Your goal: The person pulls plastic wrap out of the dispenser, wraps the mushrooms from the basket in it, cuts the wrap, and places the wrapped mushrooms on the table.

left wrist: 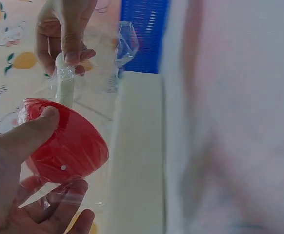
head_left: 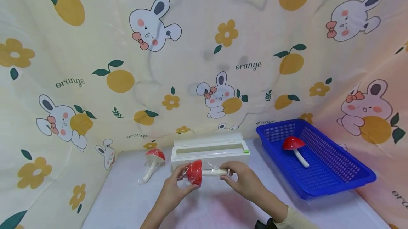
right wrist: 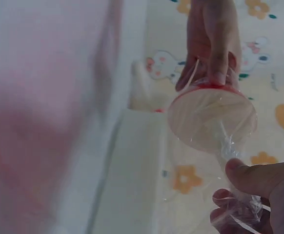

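A toy mushroom [head_left: 195, 173] with a red cap and white stem lies sideways in the air, covered in clear plastic film. My left hand [head_left: 173, 190] grips its cap between thumb and fingers; the left wrist view shows the thumb on the red cap [left wrist: 73, 141]. With thumb and fingers, my right hand [head_left: 243, 179] pinches the end of the stem [head_left: 211, 172]. Loose film [right wrist: 244, 209] bunches around the stem at the right fingers. Behind the hands stands a long white box [head_left: 210, 152] with its lid raised.
Another film-covered mushroom [head_left: 153, 161] lies on the white table [head_left: 121, 193] left of the box. At the right, a blue plastic basket [head_left: 322, 183] contains a red-capped mushroom [head_left: 294, 144]. A patterned curtain [head_left: 191, 62] hangs behind.
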`<state>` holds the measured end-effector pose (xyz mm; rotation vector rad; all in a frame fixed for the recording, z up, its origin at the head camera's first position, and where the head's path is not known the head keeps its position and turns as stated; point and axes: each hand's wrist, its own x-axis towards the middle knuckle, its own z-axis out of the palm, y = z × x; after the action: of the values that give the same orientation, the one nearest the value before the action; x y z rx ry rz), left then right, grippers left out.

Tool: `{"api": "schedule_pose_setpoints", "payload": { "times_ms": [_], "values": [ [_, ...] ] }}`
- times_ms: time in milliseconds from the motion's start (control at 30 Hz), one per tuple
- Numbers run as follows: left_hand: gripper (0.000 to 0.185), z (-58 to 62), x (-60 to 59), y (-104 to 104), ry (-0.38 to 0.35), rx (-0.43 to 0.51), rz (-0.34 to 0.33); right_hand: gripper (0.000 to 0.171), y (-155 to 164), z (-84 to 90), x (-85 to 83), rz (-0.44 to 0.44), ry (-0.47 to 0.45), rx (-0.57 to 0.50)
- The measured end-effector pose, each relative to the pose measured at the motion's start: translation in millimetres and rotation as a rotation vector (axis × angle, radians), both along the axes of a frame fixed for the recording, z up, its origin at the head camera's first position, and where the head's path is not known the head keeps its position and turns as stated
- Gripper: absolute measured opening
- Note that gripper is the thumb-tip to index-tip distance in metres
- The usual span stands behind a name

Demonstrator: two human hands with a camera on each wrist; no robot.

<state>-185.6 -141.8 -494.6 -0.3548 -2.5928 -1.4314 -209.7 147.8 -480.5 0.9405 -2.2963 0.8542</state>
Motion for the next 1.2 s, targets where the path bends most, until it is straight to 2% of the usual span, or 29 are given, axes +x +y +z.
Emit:
{"api": "schedule_pose_setpoints", "payload": {
  "times_ms": [233, 400, 600, 767, 1000, 1200],
  "values": [
    [0.078, -27.5, -1.7, -0.3, 0.048, -0.055, -0.069, 0.032, -1.4, -33.0, 0.2, 0.008, -0.120, 0.047],
    [0.080, -37.7, -4.1, 0.9, 0.047, -0.082, -0.101, 0.030, -0.8, -49.3, -2.1, 0.015, -0.166, 0.066],
    [0.080, -41.4, -10.5, 1.4, 0.055, -0.083, -0.101, 0.031, -1.5, -62.3, -8.1, 0.004, -0.092, 0.055],
    [0.079, -41.0, -17.6, 1.4, 0.020, -0.101, -0.068, 0.031, -2.5, -65.3, -15.6, -0.012, -0.022, 0.045],
    [0.076, -43.2, -29.7, 3.6, 0.016, -0.082, -0.023, 0.033, -4.5, -60.8, -23.9, -0.063, -0.072, 0.049],
    [0.076, -44.4, -38.4, 8.1, -0.013, -0.030, 0.012, 0.055, -5.9, -60.2, -28.1, -0.130, -0.085, 0.099]
  ]
}}
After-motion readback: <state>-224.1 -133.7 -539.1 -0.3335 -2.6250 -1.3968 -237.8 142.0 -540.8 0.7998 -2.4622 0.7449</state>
